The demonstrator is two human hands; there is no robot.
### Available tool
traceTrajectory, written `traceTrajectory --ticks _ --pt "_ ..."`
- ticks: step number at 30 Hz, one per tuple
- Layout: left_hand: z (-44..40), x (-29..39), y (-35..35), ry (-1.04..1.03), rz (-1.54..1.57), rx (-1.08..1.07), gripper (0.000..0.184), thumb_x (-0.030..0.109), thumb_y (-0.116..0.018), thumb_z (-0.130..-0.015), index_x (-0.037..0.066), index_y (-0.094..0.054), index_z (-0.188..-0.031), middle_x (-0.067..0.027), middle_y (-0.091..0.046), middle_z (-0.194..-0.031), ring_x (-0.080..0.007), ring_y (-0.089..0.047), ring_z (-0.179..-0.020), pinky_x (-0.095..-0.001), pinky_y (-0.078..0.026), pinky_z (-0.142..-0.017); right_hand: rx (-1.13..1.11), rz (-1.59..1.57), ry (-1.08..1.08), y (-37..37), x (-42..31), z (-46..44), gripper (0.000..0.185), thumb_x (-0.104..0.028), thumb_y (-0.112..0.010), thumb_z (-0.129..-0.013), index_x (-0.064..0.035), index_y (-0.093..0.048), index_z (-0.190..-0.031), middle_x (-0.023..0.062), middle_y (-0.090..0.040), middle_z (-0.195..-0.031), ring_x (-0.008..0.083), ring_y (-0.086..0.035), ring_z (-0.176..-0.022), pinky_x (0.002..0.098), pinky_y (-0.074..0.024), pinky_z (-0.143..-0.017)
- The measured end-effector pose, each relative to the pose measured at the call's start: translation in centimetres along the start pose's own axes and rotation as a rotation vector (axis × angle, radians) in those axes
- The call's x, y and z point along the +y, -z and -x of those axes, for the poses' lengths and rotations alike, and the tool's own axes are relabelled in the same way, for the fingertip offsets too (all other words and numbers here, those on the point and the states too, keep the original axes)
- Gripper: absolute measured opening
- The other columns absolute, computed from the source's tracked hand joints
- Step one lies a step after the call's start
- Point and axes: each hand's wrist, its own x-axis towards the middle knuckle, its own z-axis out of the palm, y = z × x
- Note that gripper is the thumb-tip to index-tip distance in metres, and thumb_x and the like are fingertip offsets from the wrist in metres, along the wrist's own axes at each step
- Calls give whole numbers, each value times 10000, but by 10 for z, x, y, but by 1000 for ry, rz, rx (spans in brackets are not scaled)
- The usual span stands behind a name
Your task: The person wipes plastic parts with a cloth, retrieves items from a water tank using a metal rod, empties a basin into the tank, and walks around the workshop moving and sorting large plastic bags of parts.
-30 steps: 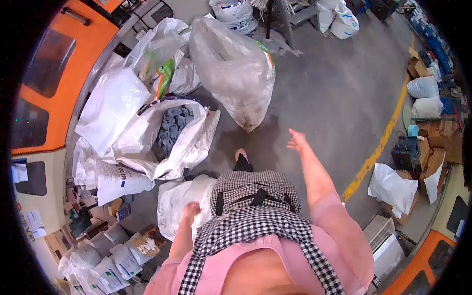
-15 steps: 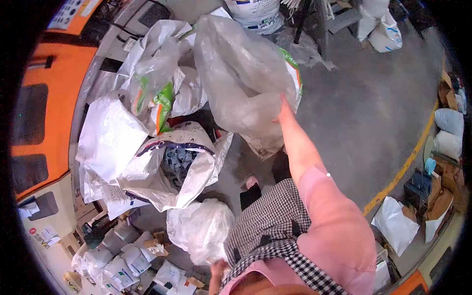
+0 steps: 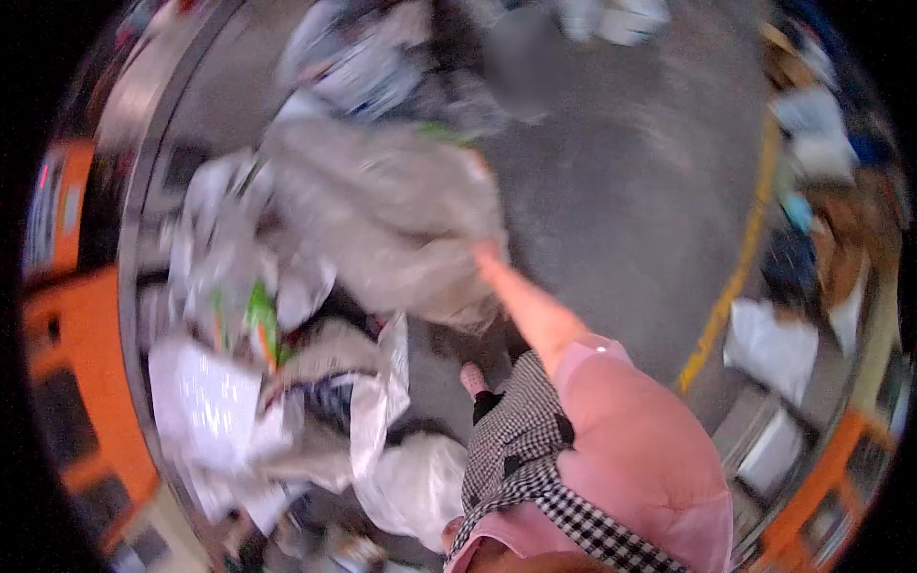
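Note:
My right hand (image 3: 488, 260) is at the right edge of a large cloudy plastic bag (image 3: 382, 210); its fingers are smeared by motion, so their grip is unclear. Only a small part of my left hand (image 3: 451, 533) shows, low beside a white plastic bag (image 3: 417, 489), with its fingers hidden. Left of that bag stands an open white sack (image 3: 380, 411) with dark grey pieces (image 3: 330, 401) inside. A white sheet-like sack (image 3: 202, 392) and a clear bag with green and orange print (image 3: 261, 320) lie at the left.
Orange machinery (image 3: 91, 372) runs along the left side. A yellow floor line (image 3: 740, 272) curves down the right, with a white sack (image 3: 772, 349) and brown cardboard (image 3: 841, 248) beyond it. More bags (image 3: 358, 72) stand at the top.
The view has turned and blurred. My right hand has gone from free above the floor to the large plastic bag's edge. My left hand has dropped lower, mostly out of sight.

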Motion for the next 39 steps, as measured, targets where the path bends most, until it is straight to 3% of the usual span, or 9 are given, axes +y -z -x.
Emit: traceTrajectory --ticks 9,12,15,17,19,25,30,34,39 --pt "-185 248 110 14 129 -656 274 196 -443 -822 -1 -533 -990 -208 -574 -944 -335 -560 -859 -422 -439 -797 317 -165 145 68 -77 184 291 -177 -489 -735 -20 -570 -966 146 -584 -892 269 -553 -834 327 -433 -695" --pt "-219 314 103 -23 -117 -380 282 200 -410 -819 -17 -498 -974 -225 -556 -957 -383 -546 -831 -440 -440 -795 277 -501 245 120 -73 231 289 -168 -491 -743 -34 -570 -986 98 -587 -865 211 -551 -793 312 -432 -679" --pt "-261 336 116 150 372 -753 291 238 -488 -762 -11 -526 -907 -194 -587 -838 -287 -567 -663 -362 -449 -574 367 -951 577 159 -25 256 251 -102 -490 -734 -42 -576 -962 34 -569 -806 134 -519 -734 277 -418 -637" --pt "-256 360 81 -336 -719 -402 248 205 -530 -752 -21 -540 -853 -157 -593 -716 -212 -546 -549 -325 -412 -482 418 -880 497 213 -28 303 251 -92 -495 -731 -26 -569 -962 40 -565 -806 129 -516 -741 266 -415 -637" --pt "-246 378 36 -482 -933 -434 224 177 -535 -760 -34 -535 -834 -142 -583 -679 -195 -531 -517 -307 -407 -469 462 -809 420 264 -35 367 253 -82 -499 -728 -10 -561 -962 46 -562 -806 124 -513 -747 255 -412 -637" --pt "-156 395 -135 -194 -664 -707 172 112 -472 -821 -47 -507 -766 -139 -576 -663 -206 -570 -547 -303 -455 -474 653 -927 539 380 22 460 231 -62 -507 -714 24 -568 -919 63 -576 -799 149 -526 -708 275 -422 -629" --pt "-87 381 -253 -816 -1156 -813 147 94 -499 -801 -46 -523 -839 -150 -586 -696 -235 -598 -587 -307 -483 -472 956 -619 481 469 95 507 273 -52 -520 -690 47 -568 -939 126 -595 -819 183 -549 -756 291 -430 -680" --pt "2 335 -343 -448 -1058 -529 158 85 -517 -789 -19 -541 -905 -113 -582 -690 -192 -585 -581 -289 -466 -473 1198 -603 336 541 161 529 395 -79 -539 -681 42 -517 -1056 169 -566 -955 225 -554 -820 306 -437 -694" --pt "25 305 -407 -790 -1627 -884 142 71 -511 -777 4 -563 -890 -60 -572 -714 -131 -540 -580 -261 -426 -492 1365 -702 215 630 215 649 490 -123 -515 -719 38 -424 -1173 229 -465 -1132 312 -451 -1053 335 -351 -885"
